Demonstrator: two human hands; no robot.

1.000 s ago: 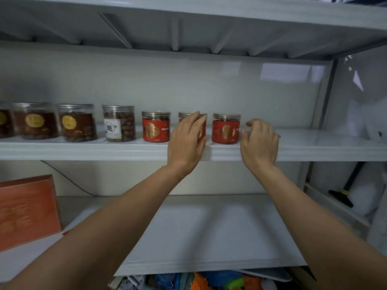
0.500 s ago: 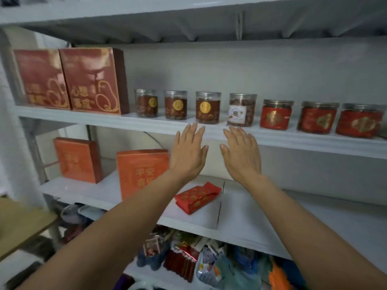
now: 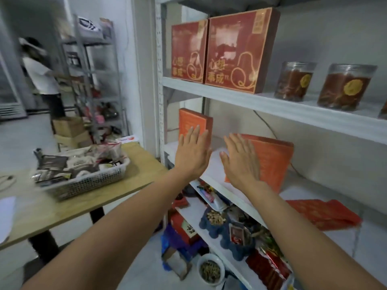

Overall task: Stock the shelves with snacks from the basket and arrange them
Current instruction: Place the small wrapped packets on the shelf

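We hold our left hand (image 3: 193,155) and right hand (image 3: 240,162) empty at frame centre, fingers straight, together; basket (image 3: 83,181) left.

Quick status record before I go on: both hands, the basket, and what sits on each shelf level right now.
left hand: open, empty, fingers straight, raised before the middle shelf
right hand: open, empty, fingers straight, beside the left one
basket: on the wooden table to the left, holding snack packets
upper shelf: two dark red boxes side by side, clear jars to their right
middle shelf: two orange boxes standing apart, a red packet lying flat
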